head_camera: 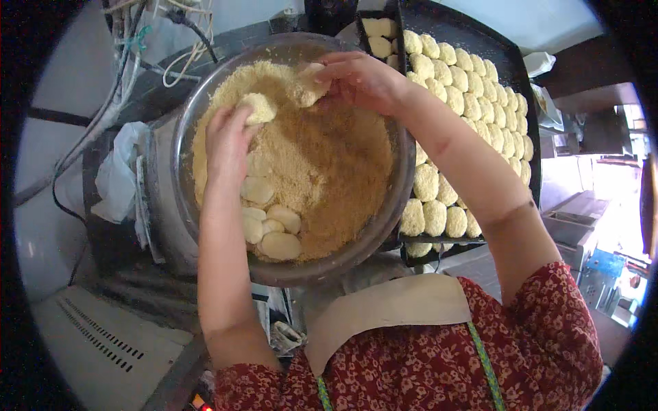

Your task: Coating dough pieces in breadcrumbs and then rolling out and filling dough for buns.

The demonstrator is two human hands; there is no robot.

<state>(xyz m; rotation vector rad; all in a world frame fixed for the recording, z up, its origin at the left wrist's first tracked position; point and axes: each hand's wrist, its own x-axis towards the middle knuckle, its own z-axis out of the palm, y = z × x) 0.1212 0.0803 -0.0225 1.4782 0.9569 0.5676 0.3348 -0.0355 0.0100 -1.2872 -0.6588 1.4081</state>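
Before me stands a large round metal bowl holding a layer of pale crumbs. At its left side my left hand grips a crumb-coated dough piece. My right hand, over the far rim, has its fingers around another dough piece, partly coated with crumbs. Several smooth, uncoated dough pieces lie in a cluster at the near left of the bowl, some overlapping. My left forearm hides part of the bowl's left side.
Right of the bowl, a black baking tray bears rows of crumb-coated pieces; my right forearm crosses over it. Part of a second tray shows beneath. Another dark container holds dough pieces at the back. Cables and a plastic bag are at left.
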